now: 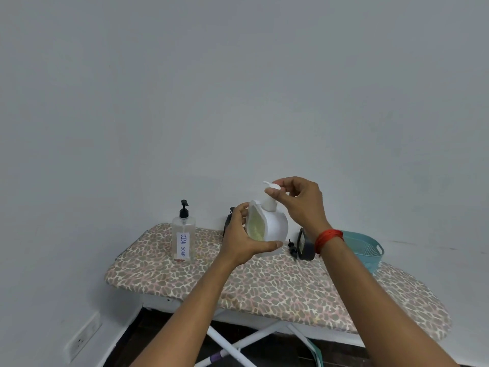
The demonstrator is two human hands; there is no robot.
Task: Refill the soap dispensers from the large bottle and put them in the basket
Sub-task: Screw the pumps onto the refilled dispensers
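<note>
My left hand [242, 241] grips the body of a large white bottle [275, 226] with a pale yellow panel, held above the ironing board. My right hand [299, 202] pinches the bottle's white pump head [272, 187] between fingers and thumb. A clear dispenser [183, 241] with a black pump and a "DISH SOAP" label stands upright at the board's left. A dark dispenser [305, 245] stands just right of the bottle, with a loose black pump [292, 249] lying beside it. The teal basket [370, 254] sits at the right, partly behind my right wrist.
The leopard-print ironing board [264, 284] stands against a plain wall on white crossed legs. A dark object [228, 221] is mostly hidden behind my left hand. A wall socket [80, 340] sits low on the left.
</note>
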